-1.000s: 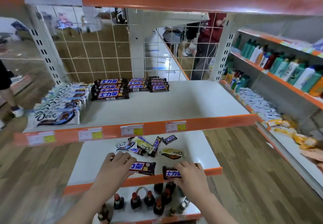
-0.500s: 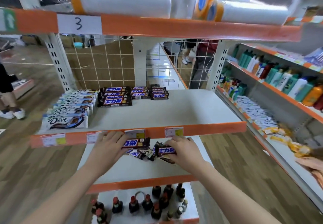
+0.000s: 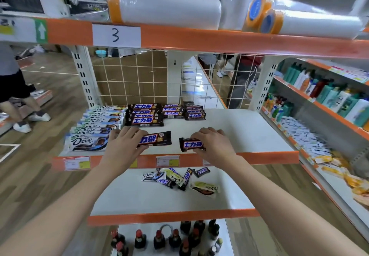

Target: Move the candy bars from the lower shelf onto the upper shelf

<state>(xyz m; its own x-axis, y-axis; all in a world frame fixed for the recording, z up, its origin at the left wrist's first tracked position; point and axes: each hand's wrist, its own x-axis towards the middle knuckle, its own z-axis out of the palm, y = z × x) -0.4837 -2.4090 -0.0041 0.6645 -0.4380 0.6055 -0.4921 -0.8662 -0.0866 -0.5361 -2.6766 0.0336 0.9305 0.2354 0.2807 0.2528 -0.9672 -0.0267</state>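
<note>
nearest me the lower shelf holds a loose scatter of candy bars toward its back, below the orange lip of the upper shelf. above that lip my left hand has its fingers and thumb curled round one end of a long dark bar, and my right hand pinches a shorter dark bar by its right end, both bars over the front of the upper shelf, though i cannot tell if they touch it. farther back lie a row of dove bars at left and stacked dark bars beside them near the wire grid.
</note>
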